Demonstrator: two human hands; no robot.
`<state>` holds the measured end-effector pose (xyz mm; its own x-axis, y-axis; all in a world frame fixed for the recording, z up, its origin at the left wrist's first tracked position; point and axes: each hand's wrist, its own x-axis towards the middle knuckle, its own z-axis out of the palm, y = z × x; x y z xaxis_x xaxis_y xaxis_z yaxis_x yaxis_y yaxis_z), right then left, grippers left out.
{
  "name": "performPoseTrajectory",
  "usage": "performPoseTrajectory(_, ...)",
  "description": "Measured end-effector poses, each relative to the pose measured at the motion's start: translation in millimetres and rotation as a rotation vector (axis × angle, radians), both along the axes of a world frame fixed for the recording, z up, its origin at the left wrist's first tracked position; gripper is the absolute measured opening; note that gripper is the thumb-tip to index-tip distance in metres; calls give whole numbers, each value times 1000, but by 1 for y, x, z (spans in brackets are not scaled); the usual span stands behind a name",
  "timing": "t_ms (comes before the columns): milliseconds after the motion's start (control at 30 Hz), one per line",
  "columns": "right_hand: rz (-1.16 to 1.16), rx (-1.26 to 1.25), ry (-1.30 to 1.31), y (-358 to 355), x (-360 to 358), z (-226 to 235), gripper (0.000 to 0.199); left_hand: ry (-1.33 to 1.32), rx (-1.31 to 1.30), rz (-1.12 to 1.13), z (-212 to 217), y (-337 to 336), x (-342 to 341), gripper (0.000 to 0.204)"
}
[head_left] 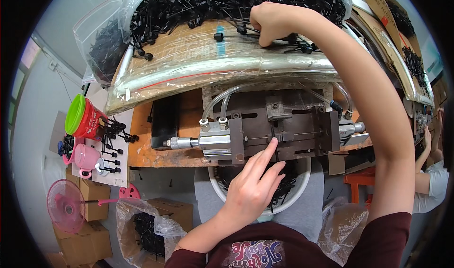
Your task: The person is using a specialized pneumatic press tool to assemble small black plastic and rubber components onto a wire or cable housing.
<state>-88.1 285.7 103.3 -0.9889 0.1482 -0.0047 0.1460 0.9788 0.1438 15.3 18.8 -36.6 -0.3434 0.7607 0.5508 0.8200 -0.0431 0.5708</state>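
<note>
My left hand (253, 188) reaches over the metal clamping fixture (257, 134), its index fingertip at the small middle block. Its other fingers are loosely bent and apart, with nothing held. A thin dark piece lies in the fixture by that fingertip; its kind is unclear. Stretched far forward, my right hand (274, 23) is closed, fingertips down among black stemmed plastic parts (198, 5) heaped on the wrapped cardboard. What its fingers grip is hidden. One loose black part (218, 37) lies left of that hand. Below the fixture, a white bucket (218, 192) holds more black parts.
Clear air hoses (215, 102) run to the cylinders. At the left stand a red bucket with a green rim (85, 119), a pink mug (86, 157) and a pink fan (66, 205). A plastic-lined box (127, 230) sits on the floor. Another person's arm (425, 150) shows far right.
</note>
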Motion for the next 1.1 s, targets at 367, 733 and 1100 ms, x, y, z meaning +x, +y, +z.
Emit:
performPoseTrajectory(367,-203,-505,234,9,63,48,32,236,-118,-21,4,12,-2,23)
performPoseTrajectory(733,-55,-1408,677,-11,138,-6,23,235,-218,0,12,13,-7,23)
performPoseTrajectory(1100,-314,-2077,470,-104,208,-73,18,-40,168,-93,32,-4,0,41)
